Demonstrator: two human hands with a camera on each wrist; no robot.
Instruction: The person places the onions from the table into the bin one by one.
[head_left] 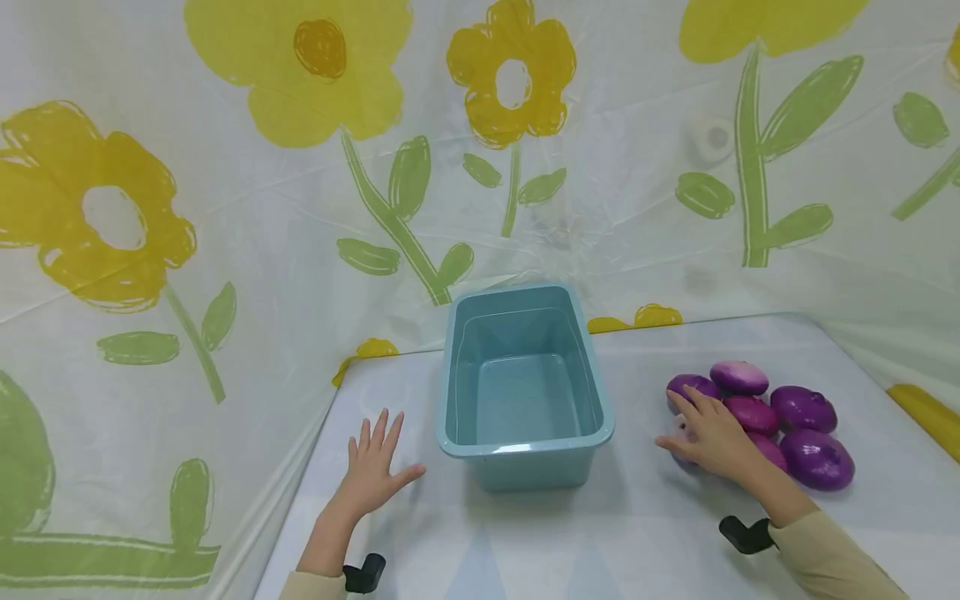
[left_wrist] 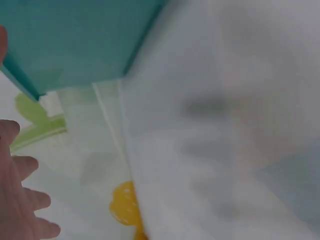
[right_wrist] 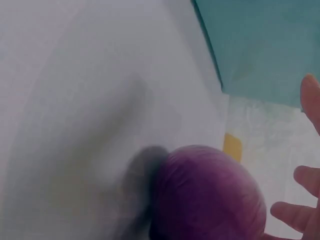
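Note:
Several purple onions lie close together on the right side of the table. My right hand is over the left part of this group, fingers spread; whether it touches any is hard to tell. Partly under it is an onion with a pale patch, largely hidden in the head view; the right wrist view shows a purple onion beside the fingertips. Left of the light blue plastic bin, my left hand is held with fingers spread and nothing in it. The bin's inside holds nothing visible.
The white table carries faint pale blue triangles. Behind and along its left and right sides hangs a white curtain with yellow flowers and green leaves. A dark wrist strap piece shows at my left wrist, another at my right.

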